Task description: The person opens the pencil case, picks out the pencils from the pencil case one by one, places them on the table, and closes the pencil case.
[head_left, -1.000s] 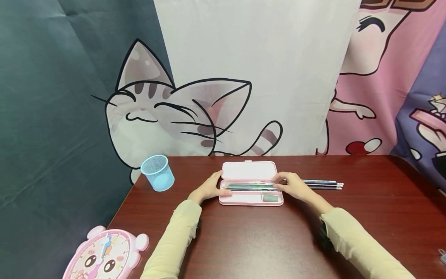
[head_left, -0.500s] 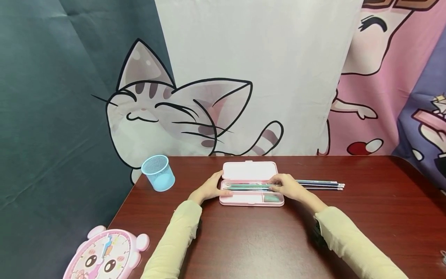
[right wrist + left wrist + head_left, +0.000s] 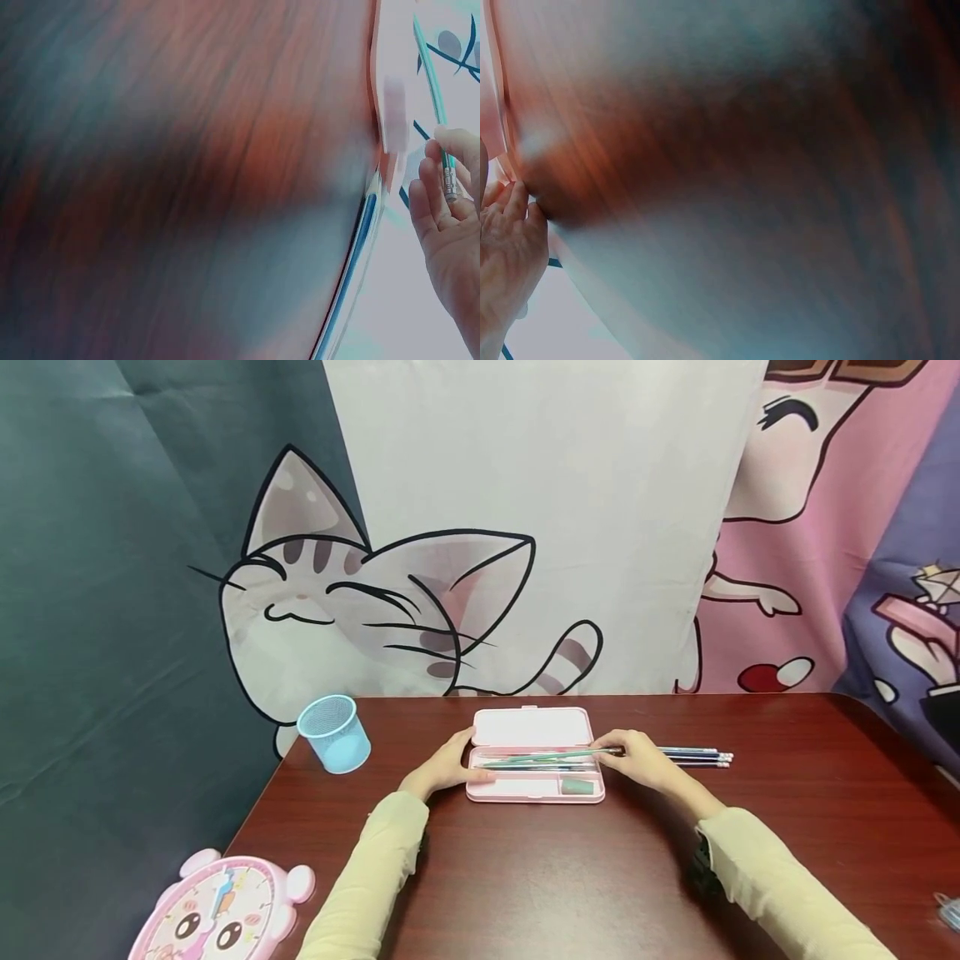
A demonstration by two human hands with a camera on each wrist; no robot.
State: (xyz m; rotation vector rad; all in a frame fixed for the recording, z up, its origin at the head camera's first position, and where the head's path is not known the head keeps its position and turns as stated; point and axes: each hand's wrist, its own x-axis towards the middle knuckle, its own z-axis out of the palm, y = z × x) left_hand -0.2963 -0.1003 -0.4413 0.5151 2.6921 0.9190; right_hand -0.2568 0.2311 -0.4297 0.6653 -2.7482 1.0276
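Note:
An open pink pencil case [image 3: 525, 789] lies on the table with its lid folded back. My left hand [image 3: 442, 767] holds its left end, thumb over the near side and fingers at the far side. Between thumb and fingers, my right hand [image 3: 633, 760] pinches a green pencil [image 3: 551, 757] near its eraser end. That pencil slants over the case, its right end raised; in the right wrist view the metal ferrule [image 3: 450, 180] shows beneath the thumb. Several other pencils [image 3: 536, 768] lie in the long compartment. A greenish eraser [image 3: 577, 787] sits in the small front-right compartment.
More dark pencils [image 3: 697, 758] with white erasers lie on the table right of the case, partly behind my right hand. A blue mesh pen cup [image 3: 335, 735] stands at the back left. A pink toy clock [image 3: 217, 910] sits at the front left.
My right hand first slid left over the pencils, then drew back right and up. The green pencil's right end has risen from the case with it. My left hand keeps its place.

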